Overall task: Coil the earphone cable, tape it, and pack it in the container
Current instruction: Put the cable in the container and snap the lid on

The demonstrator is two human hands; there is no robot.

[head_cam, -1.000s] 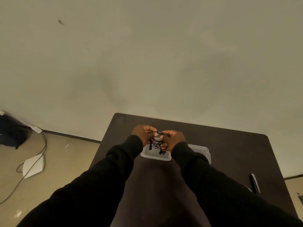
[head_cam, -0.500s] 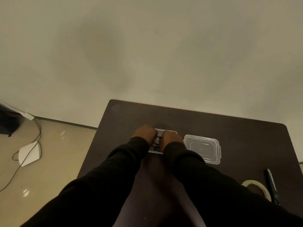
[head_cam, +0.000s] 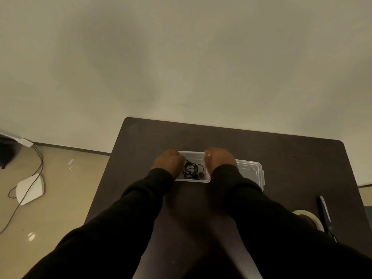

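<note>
Your black earphone cable (head_cam: 192, 170) already lies inside the small clear rectangular plastic container (head_cam: 193, 154), which sits near the middle of the dark brown table (head_cam: 281, 158). The cable looks loosely looped rather than tightly coiled, and whether any tape binds it is too small to tell.

Your left hand (head_cam: 168, 162) rests at the container's 9 o'clock edge, fingers curled inward and touching the cable's left end; it seems to be tucking or pinching the strands, though a firm grip cannot be confirmed. Your right hand (head_cam: 219, 159) sits at the 3 o'clock edge, fingers bent down over the rim; whether they hold anything cannot be told.

The clear plastic lid (head_cam: 254, 172) lies just beside the container at 3 o'clock, partly hidden by your right sleeve, so the box is not yet closed. The roll of pale tape (head_cam: 311, 217) and the dark scissors (head_cam: 325, 214) rest well apart at about 4 o'clock.

Judging from this, packing is nearly done: settling the cable and fitting the lid appear to remain.
</note>
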